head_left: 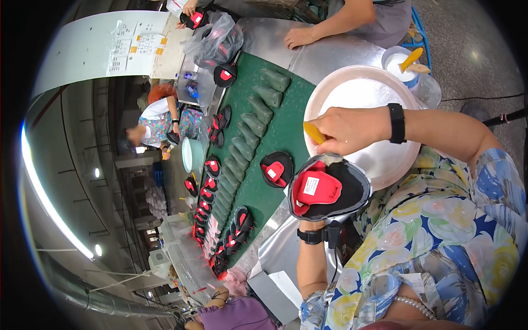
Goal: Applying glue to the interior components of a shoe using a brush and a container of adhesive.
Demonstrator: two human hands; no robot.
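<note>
My right hand point(352, 130) is closed round a brush with a yellow handle point(314, 133). Pale bristles show below the fingers, at the edge of a black shoe upper point(356, 190). The upper has a red lining with a white label, and its open underside edge is rimmed in grey. My left hand point(312, 225) supports this upper from below; its fingers are mostly hidden behind it. Another black and red shoe upper point(276, 169) lies on the green conveyor belt point(275, 214) beside it. Under my right forearm stands a wide pinkish basin point(314, 99) with white contents.
Rows of grey-green shoe lasts point(249, 136) and more uppers point(235, 231) lie along the belt. A white pot point(411, 81) holding yellow-handled brushes stands beyond the basin. A co-worker's hand point(300, 37) rests on the metal table point(341, 52). Other people work across the belt.
</note>
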